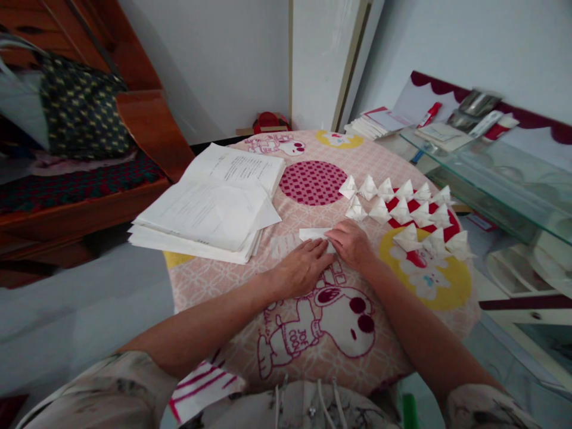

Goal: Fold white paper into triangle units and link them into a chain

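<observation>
- Both bare hands met over one strip of folded white paper (313, 233): the left hand (304, 271) lay palm down across its near side, fingers close together, while the right hand (351, 243) had its bent fingers at the strip's right end.
- Whether either hand pinched the paper or merely pressed it — the fingers hid the contact — I could not tell.
- One end of the strip showed to the left of the right fingertips, just beyond the left hand, on the tablecloth (201, 292).
- Fourteen folded paper shapes (401, 210) stood to the right of the grip, in three rows: six in the farthest, five in the middle, three in the nearest.
- One thick pile of printed sheets (179, 214) lay left of the grip, with a loose sheet (268, 213) on top that jutted toward the hands.
- Well to the right, past the shapes, was one glass surface (504, 185); around its far end were one red marker (431, 113) and one metal container (480, 102).
- Far to the left of the grip, one patterned bag (83, 107) rested on one wooden bench (145, 131).
- Crowding the grip were the pile on the left and — near the right wrist — the nearest row of shapes.
</observation>
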`<action>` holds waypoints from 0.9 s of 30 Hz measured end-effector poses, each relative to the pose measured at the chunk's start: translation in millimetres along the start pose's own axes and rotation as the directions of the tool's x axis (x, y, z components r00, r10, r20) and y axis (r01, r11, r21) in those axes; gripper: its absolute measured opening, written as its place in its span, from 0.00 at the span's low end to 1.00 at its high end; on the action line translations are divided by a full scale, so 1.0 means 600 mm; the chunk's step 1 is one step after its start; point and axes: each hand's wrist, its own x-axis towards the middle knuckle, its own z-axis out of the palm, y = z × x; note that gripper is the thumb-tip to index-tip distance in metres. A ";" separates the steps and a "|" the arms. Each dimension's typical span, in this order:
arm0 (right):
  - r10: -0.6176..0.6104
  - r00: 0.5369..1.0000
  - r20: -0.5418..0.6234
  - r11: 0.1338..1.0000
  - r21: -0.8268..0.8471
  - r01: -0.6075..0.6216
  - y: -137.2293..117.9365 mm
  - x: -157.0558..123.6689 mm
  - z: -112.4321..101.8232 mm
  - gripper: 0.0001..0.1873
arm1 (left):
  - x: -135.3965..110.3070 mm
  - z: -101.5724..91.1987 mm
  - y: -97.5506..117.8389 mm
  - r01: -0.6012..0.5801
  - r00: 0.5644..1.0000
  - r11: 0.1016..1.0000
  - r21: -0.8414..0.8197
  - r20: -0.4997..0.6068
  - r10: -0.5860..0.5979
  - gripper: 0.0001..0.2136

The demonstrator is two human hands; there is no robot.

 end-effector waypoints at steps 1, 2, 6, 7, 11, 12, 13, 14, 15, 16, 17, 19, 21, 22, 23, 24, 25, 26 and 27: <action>0.003 1.000 0.003 1.000 0.007 -0.003 -0.001 0.001 0.000 0.16 | 0.000 0.000 0.000 -0.001 1.000 1.000 0.002 -0.009 0.001 0.17; 0.006 1.000 0.005 1.000 0.016 -0.006 -0.002 0.001 0.000 0.17 | 0.000 0.000 -0.001 -0.004 1.000 1.000 0.005 -0.018 0.004 0.17; -0.002 1.000 -0.003 0.999 0.045 0.002 -0.004 -0.002 -0.002 0.17 | 0.000 0.001 -0.001 -0.026 0.999 0.999 0.033 -0.021 0.027 0.15; -0.008 1.000 -0.002 0.999 0.044 0.008 -0.005 -0.004 -0.002 0.17 | 0.000 0.002 0.000 -0.026 0.999 0.999 0.044 -0.019 0.027 0.15; -0.032 0.999 0.030 0.999 0.010 0.032 -0.006 -0.007 0.000 0.17 | 0.001 0.001 0.003 -0.021 1.000 0.998 0.064 -0.008 0.021 0.13; -0.037 0.999 0.038 0.999 -0.003 0.038 -0.006 -0.008 0.001 0.17 | 0.002 -0.001 0.004 -0.021 1.000 0.998 0.063 0.000 0.021 0.13; -0.042 0.998 0.043 0.999 -0.015 0.043 -0.006 -0.008 0.002 0.17 | 0.003 -0.002 0.005 -0.020 1.000 0.998 0.063 0.008 0.019 0.12; -0.046 0.998 0.048 0.999 -0.023 0.047 -0.006 -0.009 0.002 0.17 | 0.003 -0.005 0.005 -0.016 1.000 0.998 0.063 0.011 0.016 0.12; -0.051 0.997 0.053 0.998 -0.030 0.052 -0.005 -0.010 0.003 0.17 | 0.004 -0.007 0.005 -0.011 1.000 0.998 0.060 0.012 0.011 0.11; -0.058 0.997 0.058 0.998 -0.036 0.060 -0.005 -0.011 0.003 0.17 | 0.004 -0.010 0.005 -0.009 1.000 0.999 0.049 0.011 0.008 0.10; -0.067 0.996 0.063 0.997 -0.043 0.070 -0.005 -0.011 0.004 0.17 | 0.004 -0.014 0.005 -0.011 1.000 1.000 0.028 0.010 0.011 0.09; -0.088 0.994 0.072 0.994 -0.058 0.092 -0.004 -0.013 0.003 0.16 | 0.004 -0.021 0.004 -0.020 1.000 0.999 -0.035 0.000 0.020 0.08; -0.101 0.992 0.082 0.992 -0.063 0.106 -0.004 -0.014 0.003 0.15 | 0.003 -0.027 0.003 -0.030 0.999 0.994 -0.100 -0.040 0.027 0.08; -0.104 0.991 0.087 0.992 -0.058 0.109 -0.004 -0.014 0.002 0.15 | 0.003 -0.029 0.001 -0.030 0.997 0.992 -0.125 -0.080 0.020 0.09; -0.104 0.990 0.091 0.993 -0.050 0.109 -0.005 -0.014 0.002 0.15 | 0.003 -0.030 0.000 -0.026 0.992 0.989 -0.145 -0.129 0.007 0.09; -0.103 0.990 0.091 0.993 -0.041 0.107 -0.005 -0.014 0.001 0.14 | 0.003 -0.031 -0.002 -0.019 0.984 0.986 -0.163 -0.178 -0.010 0.08; -0.102 0.991 0.090 0.994 -0.033 0.105 -0.006 -0.014 0.000 0.15 | 0.002 -0.030 -0.005 -0.013 0.976 0.984 -0.180 -0.215 -0.027 0.08; -0.100 0.991 0.086 0.994 -0.026 0.103 -0.007 -0.014 -0.001 0.15 | 0.002 -0.029 -0.008 -0.004 0.971 0.981 -0.194 -0.235 -0.042 0.09; -0.098 0.992 0.083 0.995 -0.019 0.100 -0.007 -0.014 -0.002 0.15 | 0.002 -0.027 -0.010 0.006 0.971 0.980 -0.201 -0.234 -0.054 0.09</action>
